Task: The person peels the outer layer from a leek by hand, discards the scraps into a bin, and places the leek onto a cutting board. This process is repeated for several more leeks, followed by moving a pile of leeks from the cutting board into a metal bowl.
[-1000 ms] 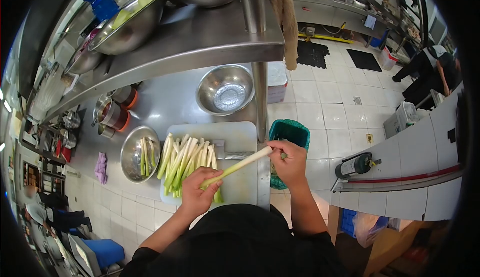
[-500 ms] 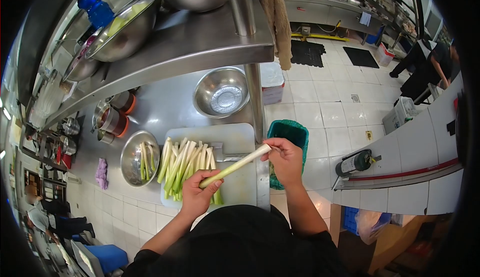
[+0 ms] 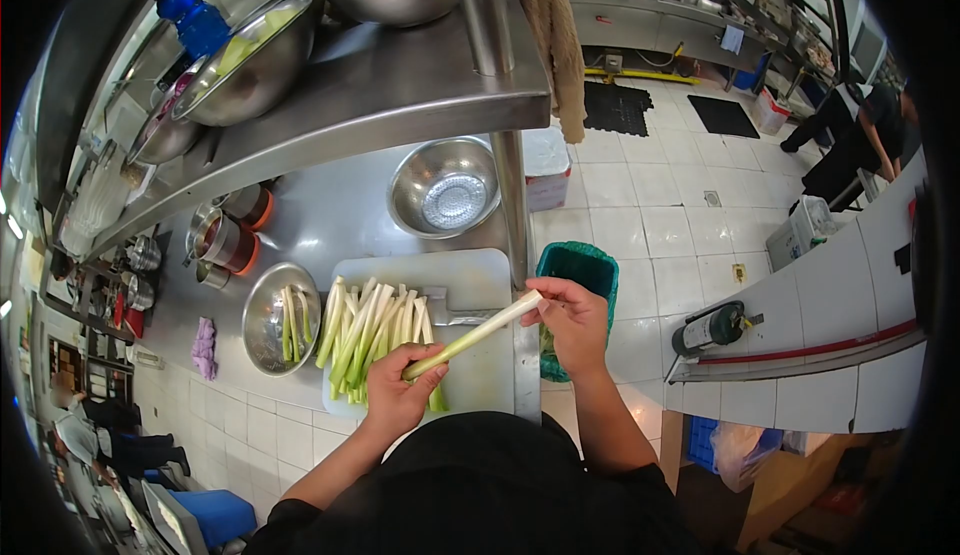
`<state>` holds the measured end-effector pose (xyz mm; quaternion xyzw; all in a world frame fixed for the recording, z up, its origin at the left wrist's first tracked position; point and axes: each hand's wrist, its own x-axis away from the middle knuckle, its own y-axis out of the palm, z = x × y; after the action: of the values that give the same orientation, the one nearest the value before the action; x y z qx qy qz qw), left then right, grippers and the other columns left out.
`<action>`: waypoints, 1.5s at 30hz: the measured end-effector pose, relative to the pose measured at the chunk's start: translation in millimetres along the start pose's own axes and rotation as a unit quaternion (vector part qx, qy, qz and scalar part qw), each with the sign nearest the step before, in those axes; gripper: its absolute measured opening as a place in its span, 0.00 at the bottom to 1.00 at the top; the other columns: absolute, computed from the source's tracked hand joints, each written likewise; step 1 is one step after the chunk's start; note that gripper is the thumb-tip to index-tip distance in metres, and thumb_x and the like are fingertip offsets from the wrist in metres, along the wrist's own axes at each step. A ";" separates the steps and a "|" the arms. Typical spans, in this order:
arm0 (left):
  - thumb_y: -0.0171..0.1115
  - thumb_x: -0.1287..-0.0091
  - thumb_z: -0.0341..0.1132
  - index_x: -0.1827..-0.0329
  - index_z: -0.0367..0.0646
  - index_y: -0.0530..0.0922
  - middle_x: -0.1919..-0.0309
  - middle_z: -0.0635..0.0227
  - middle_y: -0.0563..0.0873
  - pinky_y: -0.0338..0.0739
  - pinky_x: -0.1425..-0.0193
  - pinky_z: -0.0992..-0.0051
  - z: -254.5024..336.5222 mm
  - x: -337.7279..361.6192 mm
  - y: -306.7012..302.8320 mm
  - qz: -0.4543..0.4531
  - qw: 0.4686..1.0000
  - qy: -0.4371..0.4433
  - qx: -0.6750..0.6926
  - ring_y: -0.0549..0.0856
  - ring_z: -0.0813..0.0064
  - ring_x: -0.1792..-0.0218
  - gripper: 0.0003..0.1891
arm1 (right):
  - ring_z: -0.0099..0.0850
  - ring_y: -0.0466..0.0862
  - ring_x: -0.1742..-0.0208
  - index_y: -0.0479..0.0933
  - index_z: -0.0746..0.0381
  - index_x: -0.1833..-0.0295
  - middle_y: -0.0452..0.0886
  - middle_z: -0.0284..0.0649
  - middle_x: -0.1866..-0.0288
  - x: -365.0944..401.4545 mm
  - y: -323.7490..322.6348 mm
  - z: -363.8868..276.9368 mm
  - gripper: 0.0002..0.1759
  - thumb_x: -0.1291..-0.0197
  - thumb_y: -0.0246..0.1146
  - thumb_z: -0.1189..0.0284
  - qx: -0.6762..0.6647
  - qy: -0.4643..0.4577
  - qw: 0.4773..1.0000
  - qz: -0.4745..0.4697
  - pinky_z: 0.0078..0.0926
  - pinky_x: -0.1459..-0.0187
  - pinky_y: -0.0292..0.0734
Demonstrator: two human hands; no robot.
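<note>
A leek stalk, pale green shading to white, slants across in front of me above the board's right side. My left hand is closed round its green end. At the white end, the thumb and fingers of my right hand pinch the tip, over the green bin. Many more leek stalks lie heaped on the white cutting board. A wide metal blade, partly covered by the held stalk, rests on the board. Left of it, a steel bowl contains several trimmed stalks.
Behind the board stands an empty steel bowl. A steel shelf with bowls overhangs the counter, its post beside the board. Brown-filled containers and a purple cloth sit left. Other people work far left and right.
Almost nothing differs. My left hand has shifted slightly right and down with the leek; my right hand keeps pinching the white end.
</note>
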<state>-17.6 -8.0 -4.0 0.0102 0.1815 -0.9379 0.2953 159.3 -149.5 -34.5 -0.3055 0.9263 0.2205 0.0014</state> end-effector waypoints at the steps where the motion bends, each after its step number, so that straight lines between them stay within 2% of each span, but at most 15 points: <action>1: 0.64 0.41 0.25 0.58 0.34 0.79 0.65 0.65 0.84 0.75 0.59 0.81 1.0 -0.1 0.0 -0.001 1.000 -0.019 0.008 0.81 0.82 0.65 0.09 | 0.26 0.81 0.68 0.75 0.73 0.53 0.80 0.43 0.64 0.4 0.5 0.3 0.11 0.40 0.53 0.82 -0.008 0.001 1.000 0.002 0.22 0.63 0.80; 9: 0.60 0.38 0.26 0.53 0.35 0.75 0.68 0.62 0.84 0.73 0.68 0.83 -2.7 -1.9 -0.4 -0.041 0.990 -0.088 0.102 0.80 0.80 0.70 0.11 | 0.26 0.81 0.68 0.75 0.72 0.53 0.79 0.43 0.64 -1.3 0.6 -1.7 0.11 0.40 0.54 0.82 -0.015 -0.007 1.000 0.004 0.23 0.62 0.80; 12: 0.56 0.35 0.31 0.56 0.35 0.74 0.73 0.60 0.83 0.70 0.73 0.82 -10.2 -6.0 -7.2 -0.115 0.958 -0.152 0.215 0.76 0.79 0.79 0.09 | 0.24 0.80 0.69 0.76 0.71 0.55 0.79 0.41 0.65 -4.8 -1.0 -0.1 0.09 0.41 0.55 0.82 -0.044 -0.004 0.999 -0.021 0.21 0.64 0.79; 14: 0.52 0.32 0.33 0.54 0.37 0.74 0.76 0.60 0.81 0.66 0.76 0.82 -18.7 -6.3 -12.3 -0.214 0.837 -0.271 0.425 0.74 0.78 0.81 0.10 | 0.22 0.78 0.70 0.76 0.70 0.58 0.79 0.38 0.67 -8.4 -10.5 8.6 0.07 0.42 0.57 0.81 -0.082 -0.002 0.994 -0.078 0.19 0.66 0.76; 17: 0.50 0.32 0.34 0.54 0.37 0.74 0.77 0.61 0.80 0.66 0.76 0.82 -26.6 -5.3 -20.0 -0.183 0.835 -0.261 0.449 0.74 0.76 0.80 0.11 | 0.21 0.78 0.71 0.77 0.68 0.59 0.79 0.37 0.68 -17.3 -20.2 15.4 0.06 0.43 0.58 0.81 0.022 0.037 0.999 -0.020 0.17 0.67 0.74; 19: 0.52 0.32 0.33 0.55 0.37 0.74 0.76 0.64 0.79 0.67 0.73 0.82 -24.7 -9.5 -38.4 -0.113 0.861 -0.249 0.429 0.74 0.78 0.78 0.10 | 0.20 0.78 0.69 0.77 0.67 0.56 0.78 0.33 0.69 -26.6 -47.2 45.5 0.09 0.42 0.55 0.81 0.109 0.010 0.994 0.028 0.17 0.65 0.74; 21: 0.53 0.35 0.29 0.55 0.38 0.74 0.75 0.67 0.79 0.67 0.70 0.83 -29.8 -16.2 -62.3 0.070 0.970 -0.124 0.197 0.74 0.80 0.75 0.07 | 0.18 0.77 0.67 0.77 0.67 0.57 0.77 0.33 0.70 -27.2 -67.2 60.4 0.09 0.43 0.54 0.82 0.153 0.025 0.985 0.081 0.15 0.65 0.73; 24: 0.54 0.37 0.24 0.56 0.39 0.74 0.71 0.69 0.78 0.67 0.66 0.84 -44.9 -12.7 -93.7 0.163 0.978 -0.104 0.077 0.73 0.82 0.72 0.08 | 0.38 0.82 0.61 0.78 0.65 0.56 0.82 0.45 0.61 -22.3 -115.8 109.0 0.14 0.49 0.56 0.78 0.436 0.043 0.897 0.062 0.29 0.56 0.75; 27: 0.54 0.38 0.23 0.56 0.38 0.74 0.67 0.69 0.77 0.68 0.63 0.82 -49.6 4.4 -78.7 0.190 0.977 -0.092 0.008 0.72 0.82 0.69 0.08 | 0.45 0.81 0.56 0.78 0.64 0.55 0.81 0.50 0.57 -11.7 -109.3 103.5 0.15 0.51 0.56 0.75 0.493 0.039 0.866 0.073 0.33 0.52 0.74; 28: 0.55 0.40 0.23 0.56 0.37 0.74 0.65 0.65 0.78 0.71 0.60 0.76 -57.6 12.5 -71.7 0.161 0.981 -0.081 -0.072 0.75 0.74 0.68 0.09 | 0.45 0.81 0.55 0.78 0.64 0.55 0.81 0.51 0.58 -10.3 -107.2 101.6 0.15 0.50 0.55 0.76 0.481 0.060 0.871 0.076 0.32 0.51 0.73; 30: 0.56 0.44 0.23 0.56 0.40 0.75 0.66 0.58 0.76 0.72 0.59 0.69 -68.3 24.5 -47.2 0.116 0.951 0.067 -0.278 0.77 0.62 0.66 0.12 | 0.45 0.80 0.55 0.78 0.64 0.55 0.81 0.51 0.58 -9.4 -101.9 98.6 0.15 0.51 0.55 0.76 0.464 0.088 0.878 0.077 0.32 0.51 0.72; 33: 0.59 0.47 0.25 0.57 0.43 0.77 0.66 0.55 0.75 0.72 0.60 0.63 -77.7 33.4 -19.9 0.035 0.940 -0.027 -0.337 0.77 0.55 0.65 0.13 | 0.43 0.81 0.57 0.78 0.64 0.57 0.81 0.50 0.59 -5.4 -100.8 106.3 0.15 0.51 0.55 0.75 0.460 0.091 0.880 0.081 0.31 0.53 0.72; 35: 0.61 0.48 0.27 0.57 0.45 0.78 0.66 0.55 0.74 0.72 0.60 0.63 -76.6 31.6 -16.2 0.011 0.928 -0.015 -0.371 0.77 0.55 0.65 0.13 | 0.42 0.81 0.59 0.79 0.64 0.58 0.82 0.49 0.61 -5.3 -103.6 113.2 0.14 0.51 0.55 0.75 0.472 0.066 0.875 0.085 0.31 0.54 0.73; 37: 0.62 0.48 0.29 0.57 0.46 0.79 0.66 0.55 0.73 0.72 0.61 0.62 -76.4 32.3 -15.7 -0.011 0.915 -0.008 -0.403 0.77 0.55 0.65 0.13 | 0.32 0.81 0.63 0.78 0.66 0.62 0.82 0.43 0.66 -3.3 -104.8 113.4 0.10 0.51 0.55 0.78 0.480 0.062 0.871 0.085 0.26 0.58 0.73; 45: 0.63 0.48 0.31 0.63 0.45 0.82 0.69 0.58 0.76 0.73 0.60 0.62 -78.5 20.7 -30.5 -0.042 0.939 -0.046 -0.338 0.78 0.57 0.64 0.09 | 0.29 0.80 0.71 0.77 0.66 0.63 0.80 0.40 0.72 2.6 -116.9 120.2 0.07 0.47 0.55 0.77 0.413 0.088 0.902 0.092 0.23 0.66 0.72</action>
<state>-58.6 31.0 -69.7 -0.1410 0.4741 -0.8324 0.2499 207.5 -185.5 -191.1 -0.2085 0.9547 -0.2106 0.0260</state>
